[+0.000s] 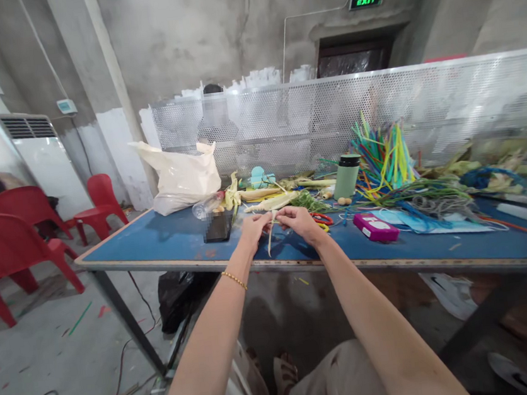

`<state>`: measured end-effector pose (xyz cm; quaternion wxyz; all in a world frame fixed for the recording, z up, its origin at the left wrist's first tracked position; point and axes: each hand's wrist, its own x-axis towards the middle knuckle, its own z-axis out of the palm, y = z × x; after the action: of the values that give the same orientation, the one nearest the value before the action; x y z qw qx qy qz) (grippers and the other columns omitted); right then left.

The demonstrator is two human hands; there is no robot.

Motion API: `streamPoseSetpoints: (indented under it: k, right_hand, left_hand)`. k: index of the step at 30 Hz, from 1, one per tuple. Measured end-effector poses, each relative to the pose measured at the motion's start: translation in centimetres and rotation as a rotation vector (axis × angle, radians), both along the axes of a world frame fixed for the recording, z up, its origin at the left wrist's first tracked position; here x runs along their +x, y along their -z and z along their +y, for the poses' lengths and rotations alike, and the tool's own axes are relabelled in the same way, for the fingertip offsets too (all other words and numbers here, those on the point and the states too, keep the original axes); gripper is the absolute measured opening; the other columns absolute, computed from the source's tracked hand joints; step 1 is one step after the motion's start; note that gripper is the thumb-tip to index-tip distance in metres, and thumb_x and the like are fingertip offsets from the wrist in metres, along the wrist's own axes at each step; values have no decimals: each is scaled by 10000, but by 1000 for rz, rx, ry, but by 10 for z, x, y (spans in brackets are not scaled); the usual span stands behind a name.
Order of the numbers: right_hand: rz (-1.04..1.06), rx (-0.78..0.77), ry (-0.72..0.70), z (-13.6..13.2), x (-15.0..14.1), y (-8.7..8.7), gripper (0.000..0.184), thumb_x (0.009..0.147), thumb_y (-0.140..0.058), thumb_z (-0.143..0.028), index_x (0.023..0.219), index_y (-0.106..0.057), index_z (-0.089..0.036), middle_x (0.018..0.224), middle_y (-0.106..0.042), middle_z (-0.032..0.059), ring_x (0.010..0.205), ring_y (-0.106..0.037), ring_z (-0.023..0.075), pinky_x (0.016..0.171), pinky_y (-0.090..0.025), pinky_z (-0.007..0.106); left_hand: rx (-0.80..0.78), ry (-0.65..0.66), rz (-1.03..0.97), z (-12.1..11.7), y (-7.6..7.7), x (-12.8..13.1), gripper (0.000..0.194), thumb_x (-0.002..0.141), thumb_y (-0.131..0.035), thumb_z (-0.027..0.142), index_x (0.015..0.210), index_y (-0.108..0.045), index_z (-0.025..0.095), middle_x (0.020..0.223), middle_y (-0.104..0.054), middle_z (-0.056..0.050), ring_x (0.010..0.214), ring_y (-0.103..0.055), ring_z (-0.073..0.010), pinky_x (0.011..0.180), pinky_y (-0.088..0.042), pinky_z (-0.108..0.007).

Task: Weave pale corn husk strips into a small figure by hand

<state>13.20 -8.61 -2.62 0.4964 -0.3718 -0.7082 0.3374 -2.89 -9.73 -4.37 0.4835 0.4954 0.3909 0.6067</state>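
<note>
Over the front edge of the blue table (174,244), my left hand (256,229) and my right hand (298,220) meet with their fingertips pinched. Between them is a thin pale strip that looks like corn husk (270,238), its loose end hanging down. Both hands are closed on this strip. Just behind the hands lies a pale husked corn cob or husk piece (276,202). A dark phone (218,226) rests left of my left hand. Red-handled scissors (322,219) lie beyond my right hand, partly hidden by it.
Farther back stand a white plastic bag (187,177), a clear bottle (205,206), a green tumbler (347,176) and colourful pipe cleaners (385,158). A purple box (375,227) and blue face mask (437,219) lie right. A perforated metal screen (277,113) borders the table; a person sits beyond it.
</note>
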Motion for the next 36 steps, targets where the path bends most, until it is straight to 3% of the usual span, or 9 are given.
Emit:
streamPoseSetpoints:
  k: [4, 10, 14, 17, 19, 21, 25, 32, 36]
  right_hand:
    - [18, 59, 43, 1, 0, 0, 327, 656, -731, -470, 777, -697, -168, 685, -680, 19, 585, -565, 141, 606, -485, 291]
    - [50, 91, 55, 9, 0, 5, 431, 675, -754, -527, 910, -681, -173, 685, -665, 16, 623, -597, 167, 671, -516, 324]
    - [54, 148, 125, 15, 1, 7, 489, 699, -748, -552, 991, -676, -166, 827, -708, 75, 745, -647, 207, 775, -543, 368]
    - [15, 276, 310, 17, 3, 6, 402, 730, -727, -538, 916, -696, -183, 981, -714, 126, 899, -648, 242, 868, -530, 392]
    - [-52, 322, 360, 16, 3, 6, 327, 758, -697, -526, 769, -690, -199, 910, -712, 116, 897, -630, 247, 868, -518, 387]
    - [-99, 307, 300, 13, 1, 5, 328, 765, -680, -518, 676, -676, -202, 802, -703, 89, 821, -617, 233, 813, -510, 364]
    - [-89, 180, 130, 5, -3, 5, 354, 708, -727, -530, 692, -692, -179, 705, -683, 42, 673, -575, 184, 668, -471, 313]
    - [7, 75, 77, 2, -3, 2, 481, 656, -758, -637, 639, -616, -178, 608, -611, 5, 605, -523, 144, 621, -447, 286]
    - [21, 94, 44, 2, -3, 2, 450, 671, -761, -599, 633, -597, -181, 610, -587, -8, 600, -496, 128, 621, -427, 277]
  left_hand:
    - [88, 53, 113, -4, 2, 1, 301, 671, -815, 354, 551, -636, 144, 552, -600, -19, 528, -492, -100, 540, -384, -242]
    - [86, 165, 143, -8, 1, 0, 257, 672, -822, 348, 620, -693, 132, 634, -671, -48, 544, -520, -99, 551, -376, -240]
    - [72, 142, 124, -5, 4, 0, 251, 656, -838, 312, 615, -681, 121, 655, -691, -66, 535, -527, -94, 523, -350, -226]
    - [51, 76, 71, 0, 6, 0, 235, 675, -817, 300, 623, -676, 120, 652, -689, -64, 521, -517, -91, 502, -330, -221]
    - [42, 36, 46, 2, 7, 1, 208, 682, -798, 279, 625, -673, 123, 650, -685, -54, 534, -525, -97, 502, -325, -221]
    - [47, -1, 46, 3, 7, 1, 186, 676, -787, 251, 613, -662, 129, 615, -655, -29, 543, -516, -98, 513, -323, -222]
    - [89, -36, 91, 2, 7, -1, 197, 656, -785, 228, 570, -633, 137, 534, -549, 24, 519, -423, -75, 532, -315, -227]
    - [47, 88, 13, -1, 4, 0, 165, 644, -777, 251, 600, -674, 130, 604, -649, -41, 555, -523, -113, 582, -406, -254]
    - [35, 133, -25, 2, 6, 3, 222, 655, -761, 265, 533, -620, 144, 561, -628, -48, 567, -554, -130, 558, -373, -248]
